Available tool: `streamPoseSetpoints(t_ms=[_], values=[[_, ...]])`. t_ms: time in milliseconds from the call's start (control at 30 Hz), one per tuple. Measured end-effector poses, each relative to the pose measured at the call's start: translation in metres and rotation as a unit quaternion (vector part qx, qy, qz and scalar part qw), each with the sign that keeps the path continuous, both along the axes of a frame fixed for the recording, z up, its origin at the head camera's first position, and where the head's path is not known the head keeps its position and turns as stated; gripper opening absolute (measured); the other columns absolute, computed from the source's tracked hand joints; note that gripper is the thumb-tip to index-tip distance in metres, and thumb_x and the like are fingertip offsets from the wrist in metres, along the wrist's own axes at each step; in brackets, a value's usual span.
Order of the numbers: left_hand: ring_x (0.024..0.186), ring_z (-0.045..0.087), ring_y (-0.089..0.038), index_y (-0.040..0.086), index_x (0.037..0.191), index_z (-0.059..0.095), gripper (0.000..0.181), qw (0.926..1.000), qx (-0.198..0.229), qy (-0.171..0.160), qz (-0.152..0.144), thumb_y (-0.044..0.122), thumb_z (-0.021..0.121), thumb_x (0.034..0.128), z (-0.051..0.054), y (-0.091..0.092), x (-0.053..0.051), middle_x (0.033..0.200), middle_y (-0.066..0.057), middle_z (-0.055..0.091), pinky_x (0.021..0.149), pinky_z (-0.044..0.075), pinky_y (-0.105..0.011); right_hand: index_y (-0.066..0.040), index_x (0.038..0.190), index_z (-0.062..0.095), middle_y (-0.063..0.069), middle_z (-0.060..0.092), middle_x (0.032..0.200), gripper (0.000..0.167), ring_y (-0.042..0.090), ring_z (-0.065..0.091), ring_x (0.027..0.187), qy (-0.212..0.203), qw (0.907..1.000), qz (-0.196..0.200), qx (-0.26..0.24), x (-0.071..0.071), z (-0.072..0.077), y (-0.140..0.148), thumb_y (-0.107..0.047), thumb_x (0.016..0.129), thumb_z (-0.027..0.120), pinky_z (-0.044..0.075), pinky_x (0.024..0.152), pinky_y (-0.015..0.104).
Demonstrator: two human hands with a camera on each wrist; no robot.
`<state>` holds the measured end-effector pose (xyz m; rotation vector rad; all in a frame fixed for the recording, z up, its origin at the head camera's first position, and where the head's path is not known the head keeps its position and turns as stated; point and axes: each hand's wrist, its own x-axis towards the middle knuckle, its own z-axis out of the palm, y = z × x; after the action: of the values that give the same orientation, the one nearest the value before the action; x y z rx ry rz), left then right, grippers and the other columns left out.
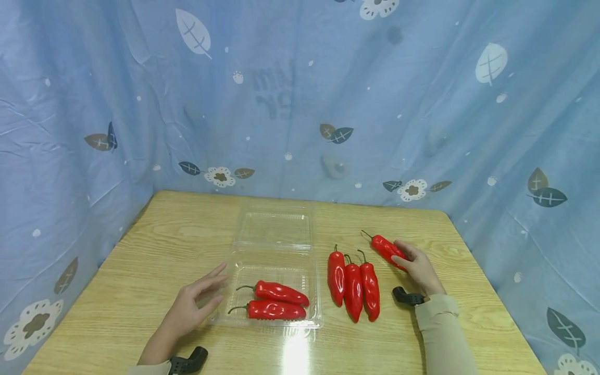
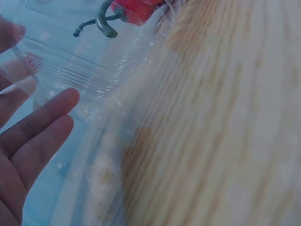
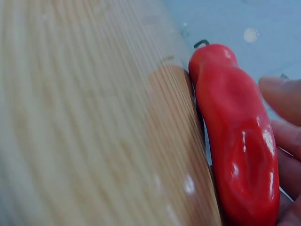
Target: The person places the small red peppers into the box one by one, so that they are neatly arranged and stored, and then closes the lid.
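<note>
A clear plastic clamshell box lies on the table with its lid folded back. Two red peppers with green stems lie inside it. At the box's left side is my left hand, its fingers spread; I cannot tell whether they touch the wall. My right hand is at a single red pepper lying on the table, thumb on the near side and fingers beyond. A gap shows between thumb and pepper in the right wrist view. Three more red peppers lie side by side between box and right hand.
The wooden table is bordered by a blue patterned curtain at the back and sides. A dark wrist camera is strapped to the left wrist, another to the right. Light glares on the table before the box.
</note>
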<state>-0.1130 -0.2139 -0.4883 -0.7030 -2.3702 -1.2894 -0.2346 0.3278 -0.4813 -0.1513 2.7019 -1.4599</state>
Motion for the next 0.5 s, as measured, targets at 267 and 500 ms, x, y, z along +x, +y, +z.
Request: streamPoseSetpoints(t_ms=[267,500], values=[[0.112,0.058,-0.004,-0.005,0.119,0.061,0.043,1.0,0.008,0.001,-0.004,-0.012,0.068,0.0772,-0.009,-0.004,-0.003,0.136,-0.028,0.048,0.088,0.05,-0.011,-0.006,0.146,0.036,0.025,0.042,0.143,0.061,0.031,0.044,0.115,0.004,0.9996,-0.016,0.022,0.001,-0.007,-0.001,-0.025,0.094,0.06,0.039,0.084,0.027],[0.11,0.061,-0.01,-0.004,0.119,0.061,0.042,1.0,0.004,-0.002,-0.004,-0.011,0.068,0.0781,-0.011,-0.004,-0.004,0.137,-0.027,0.048,0.088,0.051,-0.012,-0.007,0.146,0.036,0.023,0.038,0.146,0.058,0.035,0.04,0.125,0.016,0.9994,-0.03,0.002,0.0,-0.018,-0.001,-0.021,0.094,0.059,0.035,0.1,0.042]])
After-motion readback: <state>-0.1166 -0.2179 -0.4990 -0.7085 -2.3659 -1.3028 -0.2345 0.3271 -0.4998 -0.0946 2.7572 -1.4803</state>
